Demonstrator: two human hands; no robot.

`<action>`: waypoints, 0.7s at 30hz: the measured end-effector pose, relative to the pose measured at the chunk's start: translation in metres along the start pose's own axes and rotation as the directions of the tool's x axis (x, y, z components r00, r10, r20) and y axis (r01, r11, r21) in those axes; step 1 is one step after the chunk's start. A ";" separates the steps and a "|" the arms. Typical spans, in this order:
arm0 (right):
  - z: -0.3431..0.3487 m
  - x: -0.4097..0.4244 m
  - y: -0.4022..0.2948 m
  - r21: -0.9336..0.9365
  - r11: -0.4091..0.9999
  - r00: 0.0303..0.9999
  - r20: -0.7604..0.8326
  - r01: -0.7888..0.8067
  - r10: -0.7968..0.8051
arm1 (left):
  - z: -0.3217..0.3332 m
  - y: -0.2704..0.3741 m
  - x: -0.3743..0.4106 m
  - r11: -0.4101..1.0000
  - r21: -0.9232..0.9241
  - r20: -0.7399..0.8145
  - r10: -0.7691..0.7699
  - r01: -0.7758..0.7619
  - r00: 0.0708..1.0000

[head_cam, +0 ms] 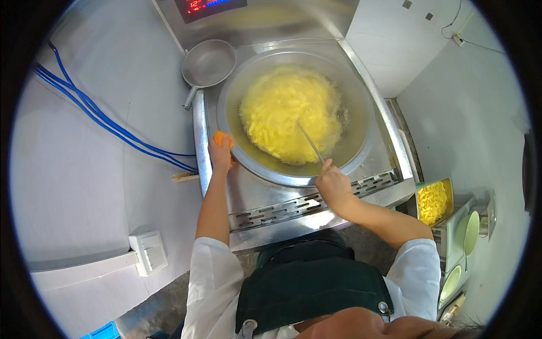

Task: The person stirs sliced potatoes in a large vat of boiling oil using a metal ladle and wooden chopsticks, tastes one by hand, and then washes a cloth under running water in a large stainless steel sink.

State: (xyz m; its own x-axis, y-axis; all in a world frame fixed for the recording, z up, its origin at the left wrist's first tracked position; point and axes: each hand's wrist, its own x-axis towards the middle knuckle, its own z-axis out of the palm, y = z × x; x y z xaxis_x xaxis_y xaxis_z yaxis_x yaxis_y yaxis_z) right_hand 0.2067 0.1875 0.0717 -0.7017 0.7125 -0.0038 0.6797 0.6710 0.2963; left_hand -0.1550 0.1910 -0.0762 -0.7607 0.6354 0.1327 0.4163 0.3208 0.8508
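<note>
A large metal wok sits in a stainless steel stove top. Yellow cut pieces bubble in the liquid inside it, under foam and light steam. My right hand is closed around the handle of a metal utensil, over the wok's near rim. The utensil's far end is sunk among the pieces and hidden. At the wok's left rim, my left hand grips an orange cloth. Whether the cloth touches the rim I cannot tell.
A metal pan with a handle rests at the stove's back left corner. To the right are a metal tray of yellow pieces and green bowls. Blue hoses run along the left wall. A slotted drain strip borders the front.
</note>
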 end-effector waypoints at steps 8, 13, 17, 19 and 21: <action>0.023 0.045 0.022 0.203 0.941 0.958 0.150 -0.271 0.244 | -0.002 0.011 -0.001 0.990 -0.083 0.091 -0.107 0.115 0.990; 0.043 0.049 0.088 0.647 0.684 0.934 0.135 -0.336 0.330 | 0.000 0.006 0.004 0.987 -0.105 0.104 -0.109 0.120 0.989; 0.026 0.013 0.126 0.876 0.311 0.899 0.252 -0.369 0.357 | 0.000 -0.005 0.004 0.995 -0.039 0.090 -0.085 0.088 0.992; 0.018 -0.009 0.144 0.822 0.376 0.880 0.282 -0.427 0.382 | 0.000 -0.004 0.001 0.992 -0.100 0.087 -0.069 0.077 0.994; 0.018 -0.021 0.171 0.653 0.607 0.885 0.252 -0.454 0.391 | -0.002 0.005 -0.004 0.990 -0.126 0.094 -0.057 0.069 0.994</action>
State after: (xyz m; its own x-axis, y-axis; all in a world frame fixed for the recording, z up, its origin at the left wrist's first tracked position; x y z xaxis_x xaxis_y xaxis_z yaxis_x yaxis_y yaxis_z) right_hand 0.3418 0.2910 0.1051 -0.3016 0.9448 -0.1279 0.8700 0.2179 -0.4422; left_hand -0.1511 0.1890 -0.0710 -0.7334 0.6789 0.0353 0.2969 0.2731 0.9150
